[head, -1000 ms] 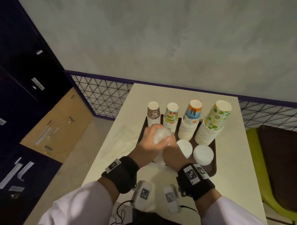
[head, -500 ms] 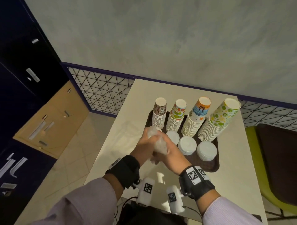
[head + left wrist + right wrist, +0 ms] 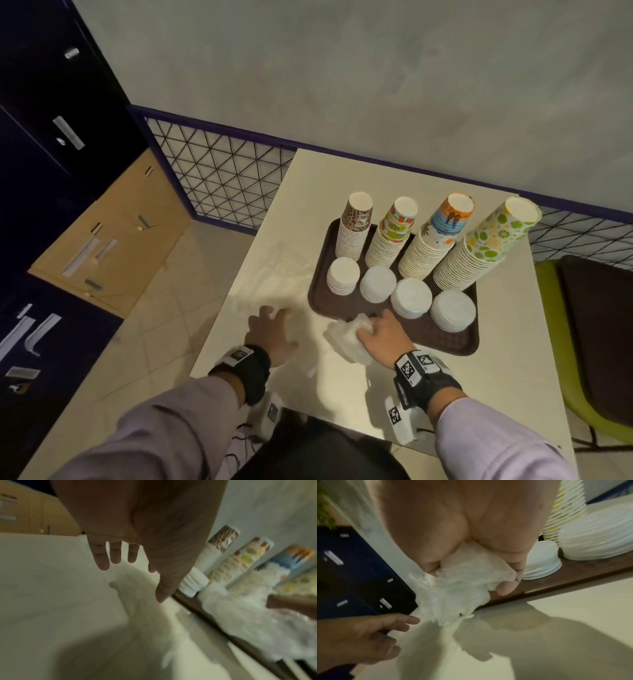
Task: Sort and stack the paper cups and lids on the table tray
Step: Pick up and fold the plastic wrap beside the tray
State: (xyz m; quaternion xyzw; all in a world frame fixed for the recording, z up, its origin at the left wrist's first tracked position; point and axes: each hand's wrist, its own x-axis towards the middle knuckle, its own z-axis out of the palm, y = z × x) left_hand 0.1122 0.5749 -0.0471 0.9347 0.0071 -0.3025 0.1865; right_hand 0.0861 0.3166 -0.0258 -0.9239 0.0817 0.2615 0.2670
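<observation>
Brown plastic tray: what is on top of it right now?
On the brown plastic tray: four stacks of patterned paper cups behind four stacks of white lids. The right hand, gripping crumpled clear plastic wrap, hides the near-left corner.

Right hand (image 3: 462,524) clutching crumpled clear plastic wrap (image 3: 453,588) above table (image 3: 556,628); white lid stacks (image 3: 597,536) on brown tray (image 3: 573,574); left hand (image 3: 368,635) nearby, fingers spread.

The cream table (image 3: 496,359) bears a brown tray (image 3: 459,339) and crumpled plastic (image 3: 346,337).
</observation>
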